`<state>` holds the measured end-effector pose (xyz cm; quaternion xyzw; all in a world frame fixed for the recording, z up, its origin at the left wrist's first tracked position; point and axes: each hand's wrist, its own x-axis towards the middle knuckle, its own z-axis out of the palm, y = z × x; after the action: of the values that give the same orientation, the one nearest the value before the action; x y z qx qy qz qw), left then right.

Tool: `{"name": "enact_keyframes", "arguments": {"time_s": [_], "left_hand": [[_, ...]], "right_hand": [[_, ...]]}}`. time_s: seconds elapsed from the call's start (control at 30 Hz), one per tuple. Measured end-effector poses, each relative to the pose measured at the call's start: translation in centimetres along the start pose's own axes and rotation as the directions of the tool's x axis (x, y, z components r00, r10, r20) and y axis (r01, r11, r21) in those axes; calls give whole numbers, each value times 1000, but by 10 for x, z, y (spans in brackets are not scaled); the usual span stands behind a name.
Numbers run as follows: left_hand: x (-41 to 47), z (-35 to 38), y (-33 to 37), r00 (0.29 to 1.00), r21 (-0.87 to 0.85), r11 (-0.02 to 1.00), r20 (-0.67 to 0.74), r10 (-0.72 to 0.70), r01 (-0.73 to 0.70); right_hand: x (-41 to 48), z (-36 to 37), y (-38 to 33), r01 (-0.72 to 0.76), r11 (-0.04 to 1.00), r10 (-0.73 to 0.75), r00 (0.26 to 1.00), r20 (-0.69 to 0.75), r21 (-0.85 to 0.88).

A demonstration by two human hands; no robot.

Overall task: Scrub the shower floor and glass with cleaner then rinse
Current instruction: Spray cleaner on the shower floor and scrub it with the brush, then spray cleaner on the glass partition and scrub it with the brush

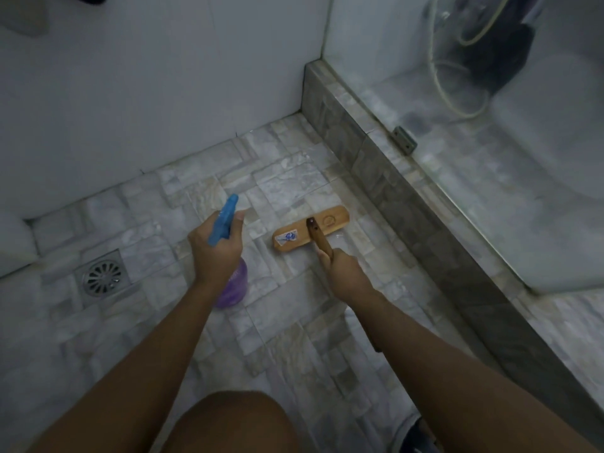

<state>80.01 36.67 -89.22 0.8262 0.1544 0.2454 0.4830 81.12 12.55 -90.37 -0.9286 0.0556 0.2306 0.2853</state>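
My left hand (pixel 217 251) grips a spray bottle (pixel 233 287) with a purple body and a blue trigger head, nozzle pointing away over the floor. My right hand (pixel 343 273) is closed round the wooden handle of a scrub brush (pixel 310 233), whose flat wooden head rests on the grey stone-pattern shower floor (pixel 284 178) close to the raised kerb. The glass panel (pixel 490 125) stands on that kerb at the right, hazy and smeared.
A square metal floor drain (pixel 103 276) lies at the left. White tiled walls (pixel 147 76) close the back. A tiled kerb (pixel 392 191) with a metal bracket (pixel 404 139) runs diagonally at right. Behind the glass are a hose and a white fixture. My knee fills the bottom centre.
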Motion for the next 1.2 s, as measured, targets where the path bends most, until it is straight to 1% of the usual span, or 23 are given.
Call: {"name": "enact_keyframes", "arguments": {"time_s": [0.07,0.13,0.2,0.27,0.3,0.33,0.4,0.47,0.57,0.63,0.73,0.83,0.93,1.03,1.13,1.2], "left_hand": [[-2,-2,-5,999,-21,999,-13,-47,47],[-6,-2,-7,996,-32,996,11,-87,87],[-9,0,-2,991,5,992,49,-126,125],[-12,1,9,989,89,990,86,-117,110],[-13,0,18,985,110,985,99,-141,130],[-16,-2,27,979,96,983,111,-168,158],[-23,-9,48,972,92,978,129,-197,186],[-31,-20,74,966,122,972,139,-217,200],[-30,-41,127,938,98,945,131,-322,311],[-19,-57,175,934,105,942,135,-330,318],[10,-80,263,942,89,957,175,-287,275],[53,-106,358,960,106,972,169,-223,208],[95,-136,454,975,19,987,158,-159,158],[133,-169,553,988,-61,996,147,-52,61],[173,-208,660,986,-111,992,149,73,-57],[200,-235,732,981,-152,982,138,135,-114]], "right_hand": [[0,1,0,35,999,-34,998,-55,13],[0,2,2,36,998,-32,996,-81,54],[0,1,2,-19,998,19,1000,-5,61],[-3,-7,-2,-52,997,48,996,78,56],[-5,-17,-6,-70,996,63,991,116,55],[-10,-23,-10,-80,994,70,988,135,73],[-20,-41,-19,-89,989,70,986,151,119],[-34,-68,-32,-83,984,61,989,133,160],[-57,-120,-56,-70,968,48,994,98,242],[-76,-159,-77,-80,953,55,994,93,293],[-112,-222,-117,-48,930,42,999,25,366],[-155,-302,-173,23,893,2,998,-55,450],[-202,-387,-235,128,836,-61,988,-141,533],[-246,-469,-290,218,760,-114,972,-204,613],[-293,-559,-346,321,718,-170,941,-291,618],[-327,-623,-384,379,668,-194,920,-342,641]]}}
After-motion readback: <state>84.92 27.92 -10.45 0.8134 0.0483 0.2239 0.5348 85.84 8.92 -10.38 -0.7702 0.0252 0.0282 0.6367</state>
